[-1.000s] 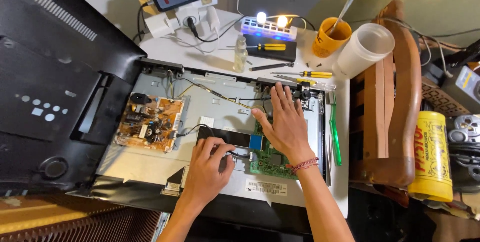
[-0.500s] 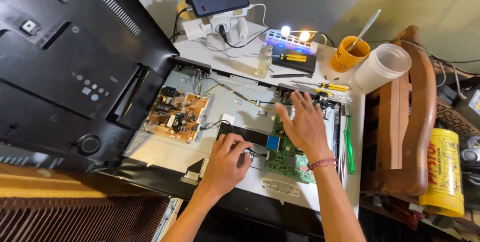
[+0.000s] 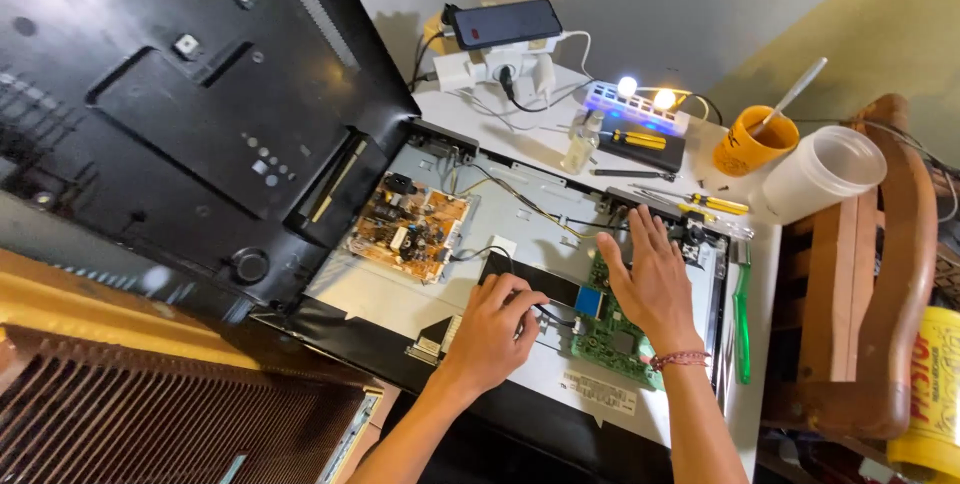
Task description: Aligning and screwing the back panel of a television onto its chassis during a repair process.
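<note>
The left hand (image 3: 490, 329) rests with fingers curled and fingertips pressed on the near end of a black flat ribbon strip (image 3: 535, 281), pinching nothing that can be made out, so whether it grips the strip or only bears on it cannot be told; the right hand (image 3: 652, 279) lies flat and spread, palm down, grasping nothing, on the green circuit board (image 3: 610, 336), a red cord band at its wrist; the strip runs between the two hands toward a small blue connector patch (image 3: 589, 301) at the board's left edge; both lie on the bare metal chassis (image 3: 400, 294) of an opened flat screen set, which rests face down on a white table (image 3: 520, 129); to the left of the hands, well apart, sits a brown power board (image 3: 412, 227) crowded with components, thin wires running from it toward the green board; the black back cover (image 3: 190, 94) leans up at the left, its lower edge at the chassis; just beyond the right edge of the chassis lies a green toothbrush (image 3: 741, 314); further back on the table stand an orange cup (image 3: 752, 142) with a white stick in it, a white plastic tub (image 3: 822, 172), yellow-handled screwdrivers (image 3: 712, 204), a small clear bottle (image 3: 581, 144), a lit lamp bar (image 3: 640, 99) and a dark phone (image 3: 503, 22) set on a white power strip; a wooden chair (image 3: 880, 274) stands at the right.
</note>
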